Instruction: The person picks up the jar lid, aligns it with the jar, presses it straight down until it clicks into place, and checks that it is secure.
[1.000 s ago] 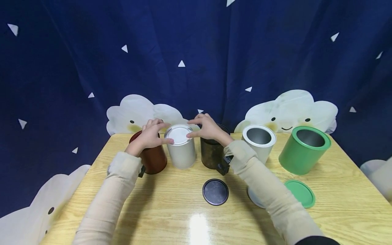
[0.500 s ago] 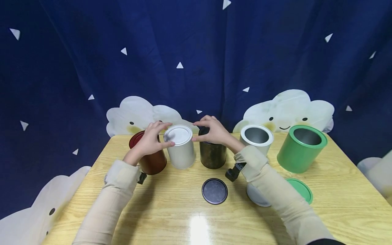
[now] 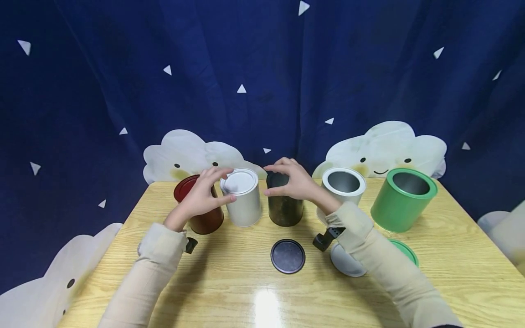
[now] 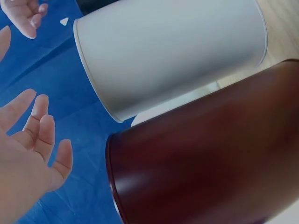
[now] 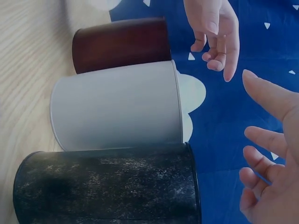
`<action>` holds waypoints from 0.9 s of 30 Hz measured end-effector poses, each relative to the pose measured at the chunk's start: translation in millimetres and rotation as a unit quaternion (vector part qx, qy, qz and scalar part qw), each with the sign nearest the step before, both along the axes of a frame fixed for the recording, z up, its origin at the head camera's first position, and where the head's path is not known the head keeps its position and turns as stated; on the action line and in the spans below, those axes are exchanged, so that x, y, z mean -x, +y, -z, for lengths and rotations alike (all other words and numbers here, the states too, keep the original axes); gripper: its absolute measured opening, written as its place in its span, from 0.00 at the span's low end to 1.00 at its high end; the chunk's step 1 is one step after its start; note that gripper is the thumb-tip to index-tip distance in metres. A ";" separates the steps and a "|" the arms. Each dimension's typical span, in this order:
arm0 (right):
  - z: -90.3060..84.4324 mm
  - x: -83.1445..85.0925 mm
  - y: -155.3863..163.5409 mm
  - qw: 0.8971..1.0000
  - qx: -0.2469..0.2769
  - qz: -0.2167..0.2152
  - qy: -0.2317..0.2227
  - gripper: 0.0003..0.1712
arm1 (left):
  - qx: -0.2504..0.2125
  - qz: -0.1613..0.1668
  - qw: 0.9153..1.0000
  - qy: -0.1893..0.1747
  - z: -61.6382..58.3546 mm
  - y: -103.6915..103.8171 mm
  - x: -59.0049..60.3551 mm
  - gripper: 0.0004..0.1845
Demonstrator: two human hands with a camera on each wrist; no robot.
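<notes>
Nearest the person, a dark round lid lies flat on the wooden table. Behind it stands the lidded white tin, between a red tin and a dark tin. Left hand and right hand flank its rim, fingers spread, gripping nothing. Probably light, rigid, smooth-walled: best gripped at the rim.

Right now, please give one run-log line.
left hand: open, by white can | right hand: open, over dark can | black lid: on table
</notes>
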State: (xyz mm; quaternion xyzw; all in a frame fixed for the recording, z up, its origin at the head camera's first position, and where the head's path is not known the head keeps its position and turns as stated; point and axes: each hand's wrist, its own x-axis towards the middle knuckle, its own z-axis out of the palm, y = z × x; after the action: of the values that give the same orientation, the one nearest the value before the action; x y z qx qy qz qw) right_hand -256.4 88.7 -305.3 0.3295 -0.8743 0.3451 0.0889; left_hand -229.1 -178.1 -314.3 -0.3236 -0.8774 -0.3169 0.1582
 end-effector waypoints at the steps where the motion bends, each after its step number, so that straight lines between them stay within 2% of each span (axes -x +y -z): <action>1: 0.1 -1.9 0.9 1.000 0.002 -0.003 0.005 0.35 | -0.003 0.002 1.000 0.003 0.8 0.5 -1.1 0.33; 5: 2.1 -9.6 5.2 1.000 0.015 -0.012 0.025 0.33 | -0.012 0.009 1.000 0.005 3.8 2.6 -6.5 0.32; 14: 10.6 -25.4 15.8 0.998 0.044 -0.017 0.034 0.30 | -0.019 0.019 1.000 -0.014 9.5 6.1 -18.6 0.31; 27: 20.6 -41.8 33.9 0.998 0.053 -0.003 0.028 0.31 | -0.030 0.040 0.998 -0.026 19.1 16.8 -28.2 0.33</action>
State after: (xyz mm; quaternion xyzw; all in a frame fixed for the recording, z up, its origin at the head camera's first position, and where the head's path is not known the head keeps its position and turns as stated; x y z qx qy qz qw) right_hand -214.5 122.6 -325.9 0.3369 -0.8509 0.3817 0.1296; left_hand -200.8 -161.4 -333.4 -0.3451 -0.8578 -0.3572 0.1323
